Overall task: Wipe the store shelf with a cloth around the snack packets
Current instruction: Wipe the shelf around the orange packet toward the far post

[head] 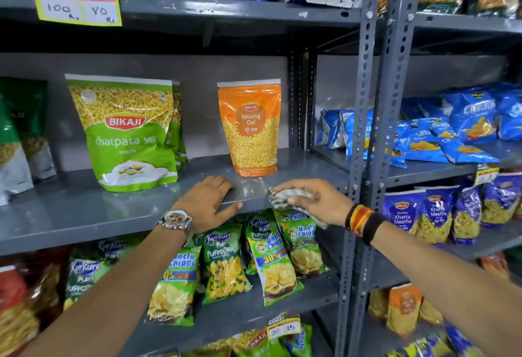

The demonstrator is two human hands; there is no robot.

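Observation:
The grey metal shelf (84, 210) runs across the middle. An orange Moong Dal packet (250, 128) stands upright on it, with a green chatpata sev packet (127, 133) to its left. My right hand (313, 201) presses a crumpled checked cloth (282, 197) onto the shelf's front edge, just below and right of the orange packet. My left hand (209, 201) lies flat on the shelf edge with the thumb under the lip, in front of the gap between the two packets. It holds nothing.
Grey perforated uprights (364, 159) stand right of my right hand. Blue snack packets (452, 130) fill the neighbouring rack. Green chip packets (226, 266) hang on the shelf below. A dark green packet (17, 136) stands at far left. A yellow price tag (79, 6) hangs above.

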